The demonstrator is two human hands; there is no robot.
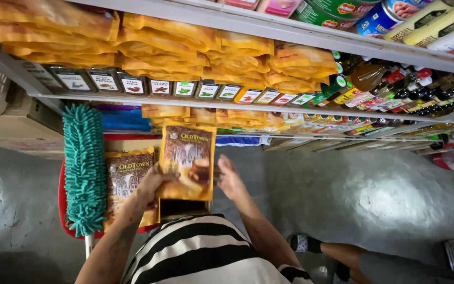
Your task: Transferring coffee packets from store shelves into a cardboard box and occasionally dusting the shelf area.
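The left hand (152,183) gripped the lower left corner of a yellow-and-brown coffee pouch (187,162), fingers curled around its edge, and held it upright in front of the shelves. The right hand (230,178) sat just beside the pouch's right edge with its fingers loosely spread and holding nothing; whether the fingertips touched the pouch could not be told.

Below and to the left of the held pouch, a second pouch of the same kind (126,181) lay in a red basket (62,197), partly covered by the left forearm. A teal chenille mop head (84,168) lay along the basket's left side, overhanging its rim at the top.

Beyond the hands, the lowest shelf (248,138) carried more yellow pouches lying flat. The middle shelf (148,100) above it held a row of small dark spice jars (132,84) along its front edge, with flat yellow packets (164,47) stacked behind and over them. To the right on that shelf stood a crowd of sauce bottles (395,89). The top shelf held cans (379,16).

A grey concrete floor (374,194) lay open to the right of the hands, up to the person's sandalled foot (306,243). To the left, cardboard boxes (17,123) stood close by the basket.
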